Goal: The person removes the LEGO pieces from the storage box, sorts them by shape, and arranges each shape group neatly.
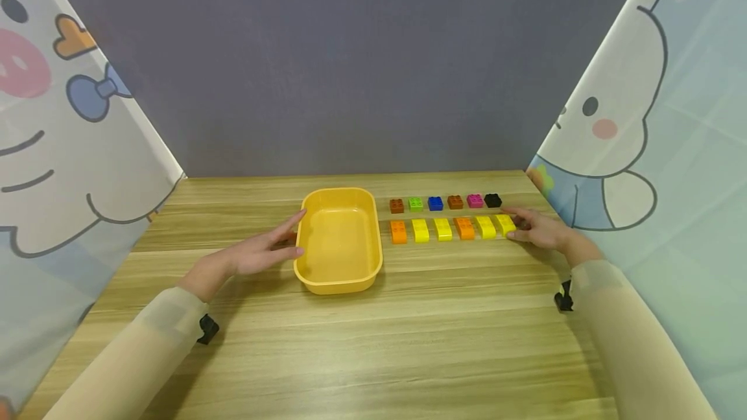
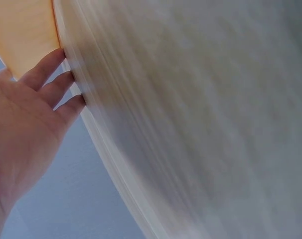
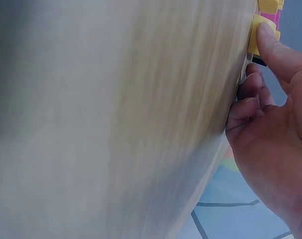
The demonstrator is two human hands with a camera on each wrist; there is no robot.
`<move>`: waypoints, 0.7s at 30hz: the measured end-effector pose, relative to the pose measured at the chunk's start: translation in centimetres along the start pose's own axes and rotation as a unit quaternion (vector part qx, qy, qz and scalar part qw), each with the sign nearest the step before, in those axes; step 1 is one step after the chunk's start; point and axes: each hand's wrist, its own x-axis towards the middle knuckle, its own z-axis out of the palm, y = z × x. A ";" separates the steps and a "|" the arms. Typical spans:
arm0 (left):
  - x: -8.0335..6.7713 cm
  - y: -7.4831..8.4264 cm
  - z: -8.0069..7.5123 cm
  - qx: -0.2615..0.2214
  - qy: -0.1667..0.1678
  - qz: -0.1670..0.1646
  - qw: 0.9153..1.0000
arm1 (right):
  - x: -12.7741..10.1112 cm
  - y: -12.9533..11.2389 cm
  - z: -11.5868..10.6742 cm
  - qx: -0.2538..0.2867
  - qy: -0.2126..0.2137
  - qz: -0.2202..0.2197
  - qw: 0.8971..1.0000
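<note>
My left hand lies at the left side of a yellow plastic tray, fingers and thumb extended against its rim. In the left wrist view, the left hand has its fingertips near the table and the tray wall. My right hand pinches the rightmost yellow building block at the end of the front row. The right wrist view shows the thumb of the right hand pressed on that yellow block, with the other fingers curled low by the table.
The front row also holds orange blocks and yellow blocks. Behind it runs a row of smaller blocks: brown, green, blue, pink and black. A grey panel and printed cloths border the wooden table.
</note>
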 end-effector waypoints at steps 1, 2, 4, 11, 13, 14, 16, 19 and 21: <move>0.0 0.0 0.0 -0.002 0.000 0.000 1.000 | -0.1 0.0 0.0 0.006 0.002 0.002 1.000; 0.0 0.0 0.1 -0.006 0.001 0.000 1.000 | -0.2 0.1 0.0 0.011 0.003 0.005 1.000; 0.0 0.0 0.2 -0.014 0.001 0.003 1.000 | -0.5 0.1 -0.1 0.026 0.009 0.013 1.000; -0.4 -0.1 0.1 -0.004 0.033 -0.002 0.999 | -1.8 -2.7 -0.1 0.049 0.077 -0.020 0.996; -0.7 0.0 0.0 0.018 0.058 -0.009 0.998 | -2.4 -4.4 0.1 0.038 0.101 -0.046 0.993; -0.9 0.2 -0.1 0.029 0.070 -0.008 0.997 | -2.7 -5.5 0.3 0.036 0.106 -0.054 0.992; -1.3 0.5 -0.3 0.055 0.089 -0.006 0.995 | -3.2 -7.5 0.9 0.024 0.112 -0.071 0.991; -2.0 1.2 -0.4 0.086 0.105 -0.001 0.991 | -4.1 -10.1 1.8 0.002 0.110 -0.084 0.990; -2.4 1.8 -0.5 0.100 0.109 0.005 0.989 | -4.4 -11.5 2.5 -0.010 0.110 -0.093 0.990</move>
